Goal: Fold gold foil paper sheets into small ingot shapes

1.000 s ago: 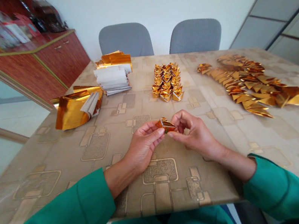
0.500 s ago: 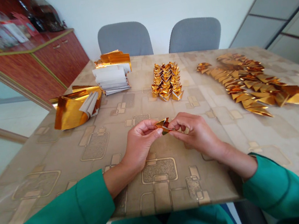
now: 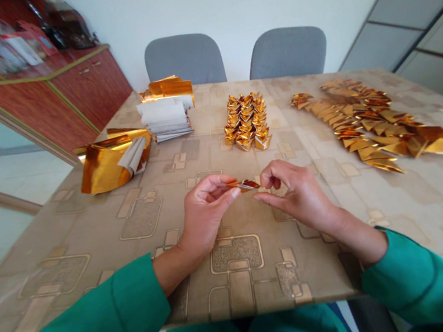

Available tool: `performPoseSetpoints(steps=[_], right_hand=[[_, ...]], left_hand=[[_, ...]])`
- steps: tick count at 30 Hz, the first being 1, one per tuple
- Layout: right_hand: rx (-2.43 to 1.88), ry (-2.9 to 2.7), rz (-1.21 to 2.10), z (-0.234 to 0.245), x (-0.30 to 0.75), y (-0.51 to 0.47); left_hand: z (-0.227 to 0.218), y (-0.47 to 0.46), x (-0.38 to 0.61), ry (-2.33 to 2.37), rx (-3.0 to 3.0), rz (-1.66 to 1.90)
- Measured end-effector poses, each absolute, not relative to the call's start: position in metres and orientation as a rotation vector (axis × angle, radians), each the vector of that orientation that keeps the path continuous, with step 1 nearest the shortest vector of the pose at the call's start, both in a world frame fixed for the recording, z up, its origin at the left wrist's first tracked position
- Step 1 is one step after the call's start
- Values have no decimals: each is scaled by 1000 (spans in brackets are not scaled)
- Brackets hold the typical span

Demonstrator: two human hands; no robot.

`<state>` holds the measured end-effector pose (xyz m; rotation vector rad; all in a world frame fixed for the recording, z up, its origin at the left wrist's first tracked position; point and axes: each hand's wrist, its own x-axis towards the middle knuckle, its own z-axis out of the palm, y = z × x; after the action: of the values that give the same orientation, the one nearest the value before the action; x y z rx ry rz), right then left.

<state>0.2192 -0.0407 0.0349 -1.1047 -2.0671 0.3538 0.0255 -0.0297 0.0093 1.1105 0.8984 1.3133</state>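
A small folded piece of gold foil paper [image 3: 244, 185] is held just above the table's middle. My left hand [image 3: 206, 214] pinches its left end between thumb and fingers. My right hand [image 3: 296, 194] meets it from the right, thumb and forefinger curled at its right tip. Beyond my hands sits a neat cluster of finished gold paper ingots [image 3: 247, 121]. To the right lies a long spread of flat folded gold triangles [image 3: 367, 122].
The patterned table [image 3: 141, 219] carries a stack of white-backed sheets with gold foil on top [image 3: 165, 113] and a curled gold sheet bundle [image 3: 112, 159] at the left. Two grey chairs [image 3: 184, 59] stand behind the far edge. A red cabinet [image 3: 65, 96] lines the left wall.
The gold piece has turned from a raised, puffed shape to lying flatter between my fingers. My right hand has shifted slightly right and loosened its wrap; both hands stay in the same spot.
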Motion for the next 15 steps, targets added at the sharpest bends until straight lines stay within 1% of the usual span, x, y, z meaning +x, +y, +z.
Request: performPoseSetpoints(steps=[15], right_hand=[[-1159, -1989, 452, 36, 216, -44]], left_hand=[[16, -38, 24, 818, 1302, 1362]])
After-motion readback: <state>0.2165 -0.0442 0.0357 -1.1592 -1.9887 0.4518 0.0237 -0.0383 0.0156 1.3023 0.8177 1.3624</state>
